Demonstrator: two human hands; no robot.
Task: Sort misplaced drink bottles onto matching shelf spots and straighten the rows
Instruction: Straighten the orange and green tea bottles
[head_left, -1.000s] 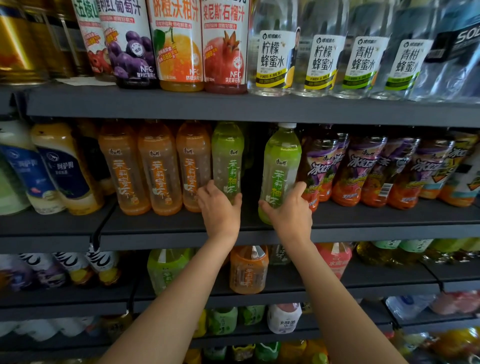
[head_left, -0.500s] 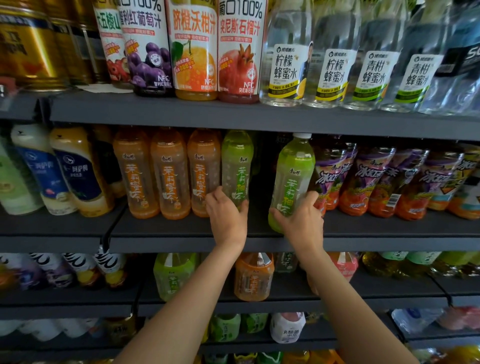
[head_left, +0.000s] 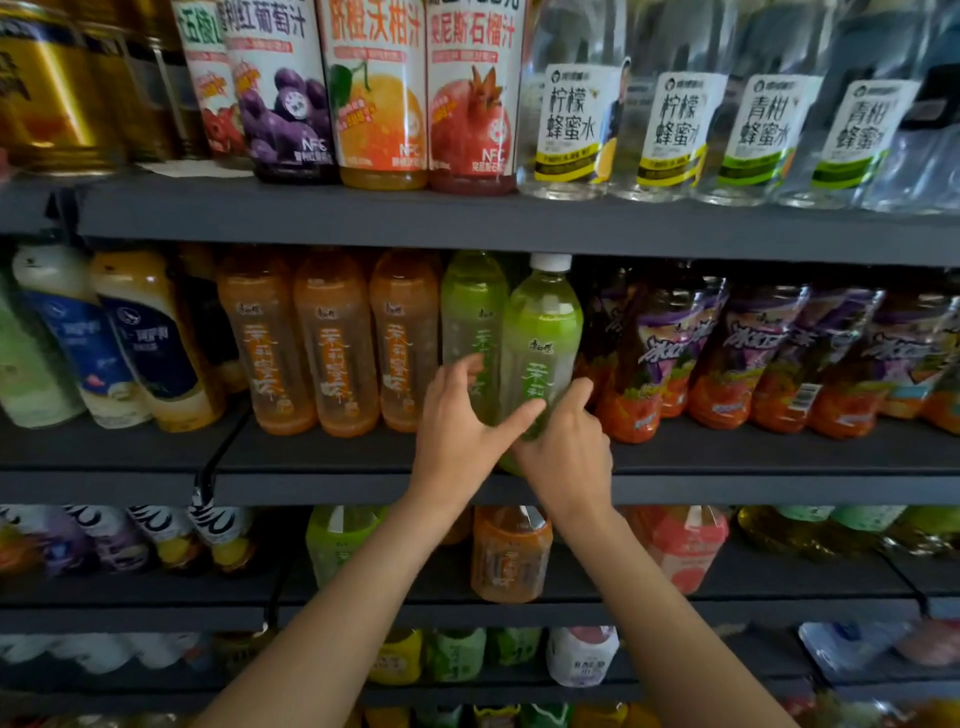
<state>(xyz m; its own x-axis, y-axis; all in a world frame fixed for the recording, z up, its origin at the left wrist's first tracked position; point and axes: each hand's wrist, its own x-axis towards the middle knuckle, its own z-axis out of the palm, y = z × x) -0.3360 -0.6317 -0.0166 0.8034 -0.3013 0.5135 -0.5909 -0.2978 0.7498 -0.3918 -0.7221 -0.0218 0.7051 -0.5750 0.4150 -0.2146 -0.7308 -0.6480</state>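
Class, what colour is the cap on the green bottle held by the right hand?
White cap, on the green bottle; head view.

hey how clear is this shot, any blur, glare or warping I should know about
Head view: left hand and edge bottles motion-smeared; the white-capped green tea bottle reads sharpest; wide-angle bends the shelf edge; soft glare on the gold cans; lower shelves dim.

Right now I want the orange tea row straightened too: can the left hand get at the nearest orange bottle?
Probably yes. The left hand is spread open beside the green bottle, and the nearest orange bottle stands right next to that at the shelf's front, with nothing in between.
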